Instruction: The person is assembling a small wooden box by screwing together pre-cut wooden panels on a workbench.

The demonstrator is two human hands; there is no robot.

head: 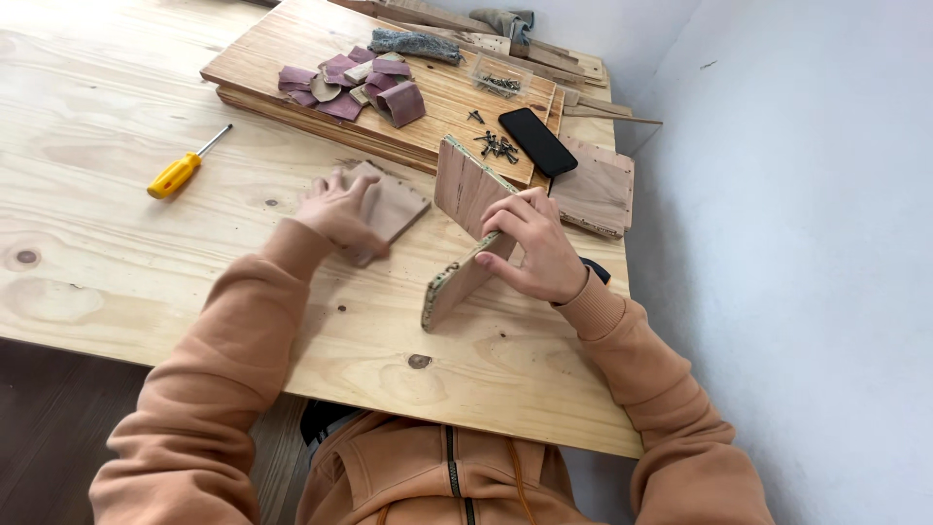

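1. Two thin reddish-brown wooden panels point(466, 228) are stood on edge on the pale plywood table point(117, 243), meeting in an angle; the near panel's pale, rough edge is turned toward the camera.
2. The panels are steadied by the right hand point(535, 248), whose fingers are curled over the top edge where the two boards meet, the thumb on the near face.
3. A flat square wooden piece point(389, 206), smooth and of the same reddish tone, lies just left of the panels. It is pressed down by the left hand point(340, 219), laid loosely spread on its near corner.
4. Loose dark screws point(498, 147) and a black phone point(537, 141) are seen beyond the panels, on a raised pine board point(292, 49).
5. Maroon sandpaper scraps point(355, 86), curled and torn, are heaped farther back on that board.
6. A yellow-handled screwdriver point(185, 167) lies well apart to the left.
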